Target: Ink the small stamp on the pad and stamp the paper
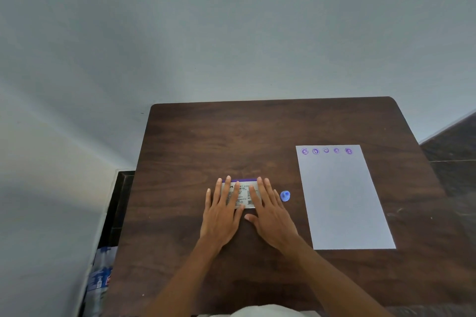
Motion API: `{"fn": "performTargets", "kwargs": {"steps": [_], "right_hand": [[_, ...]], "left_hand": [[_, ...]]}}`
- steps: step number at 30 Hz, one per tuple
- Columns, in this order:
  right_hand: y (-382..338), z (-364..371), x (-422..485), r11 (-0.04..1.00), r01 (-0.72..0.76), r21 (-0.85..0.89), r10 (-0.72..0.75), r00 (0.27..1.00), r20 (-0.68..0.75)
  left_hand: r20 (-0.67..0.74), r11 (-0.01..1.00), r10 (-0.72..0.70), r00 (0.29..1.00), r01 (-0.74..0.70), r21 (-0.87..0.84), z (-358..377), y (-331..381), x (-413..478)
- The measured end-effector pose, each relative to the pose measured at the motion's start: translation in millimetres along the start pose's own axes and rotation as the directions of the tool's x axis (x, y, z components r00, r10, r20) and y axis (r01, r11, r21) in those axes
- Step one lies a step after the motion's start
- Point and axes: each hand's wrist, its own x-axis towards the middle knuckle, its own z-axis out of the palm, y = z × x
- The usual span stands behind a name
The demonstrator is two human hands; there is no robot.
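Ink pad [242, 194] placed near table [195, 136] centre, toward the near edge, covered flat by left hand [221, 216] and right hand [273, 216]. Small stamp [285, 196] set just right of pad. Paper [342, 203] laid by the right edge, stamped marks [326, 151] rowed along its far end.

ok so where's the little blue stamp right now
The small blue stamp sits on the table, between the right hand and the paper.

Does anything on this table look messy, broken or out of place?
Nothing stands out. The stamp pad is closed under both flat hands, left hand and right hand. The small blue stamp lies beside it, untouched. The paper lies flat, with five purple prints along its far edge.
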Motion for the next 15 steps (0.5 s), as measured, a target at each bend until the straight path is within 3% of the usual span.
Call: {"fn": "performTargets", "kwargs": {"steps": [10,15], "right_hand": [[-0.2,13.1,1.4,0.997,0.008,-0.072,-0.004,0.999,0.053],[0.4,2.2,-3.1,0.998,-0.013,-0.061,0.013,1.0,-0.01]], "left_hand": [[0.043,0.996,-0.028,0.999,0.025,0.082,6.8,2.7,2.1],[-0.013,0.996,-0.066,0.998,0.066,0.064,1.6,12.7,-2.8]]}}
